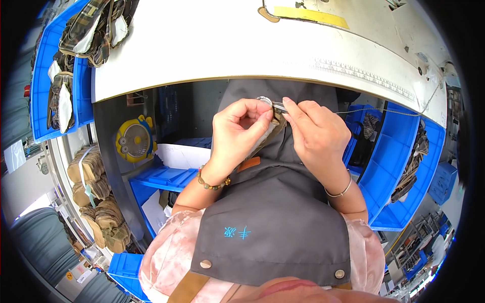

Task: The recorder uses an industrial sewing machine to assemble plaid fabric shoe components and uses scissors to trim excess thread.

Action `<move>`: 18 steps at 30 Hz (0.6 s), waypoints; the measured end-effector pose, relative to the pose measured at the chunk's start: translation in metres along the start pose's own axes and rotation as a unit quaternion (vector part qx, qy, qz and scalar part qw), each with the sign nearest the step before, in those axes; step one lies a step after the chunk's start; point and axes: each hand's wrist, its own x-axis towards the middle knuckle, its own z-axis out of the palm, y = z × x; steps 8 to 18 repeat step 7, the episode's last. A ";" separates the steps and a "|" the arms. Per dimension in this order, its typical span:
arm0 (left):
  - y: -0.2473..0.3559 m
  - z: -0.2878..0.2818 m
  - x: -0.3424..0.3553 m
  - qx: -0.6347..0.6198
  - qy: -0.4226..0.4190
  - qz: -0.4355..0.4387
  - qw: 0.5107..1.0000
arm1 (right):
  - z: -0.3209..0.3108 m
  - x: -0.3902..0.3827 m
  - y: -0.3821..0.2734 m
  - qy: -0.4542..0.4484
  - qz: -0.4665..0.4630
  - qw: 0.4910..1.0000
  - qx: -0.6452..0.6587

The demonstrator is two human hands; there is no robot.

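Note:
My left hand (236, 130) pinches a small brown and grey fabric piece (276, 124) between thumb and fingers, just below the table's front edge. A whitish rim shows at the top of the piece; the rest hangs down partly behind my hand. My right hand (322, 130) is closed on a small silvery metal tool (279, 106), its tip touching the fabric's upper end. The tool looks like thread snips, but the fingers cover most of it. From the right hand a thin cord (376, 109) runs right to the table's edge. Both hands are above my grey apron (273, 217).
The white table (202, 45) spans the far side, with a printed ruler (358, 73) along its edge. Blue bins (83, 86) with plaid fabric pieces stand left; more blue bins (391, 151) stand right. Tied stacks of brown pieces (91, 171) sit lower left. A yellow round object (135, 140) hangs under the table.

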 end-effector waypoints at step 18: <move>-0.002 -0.001 0.001 -0.008 -0.005 0.006 1.000 | 0.005 -0.004 0.003 0.019 -0.016 1.000 -0.006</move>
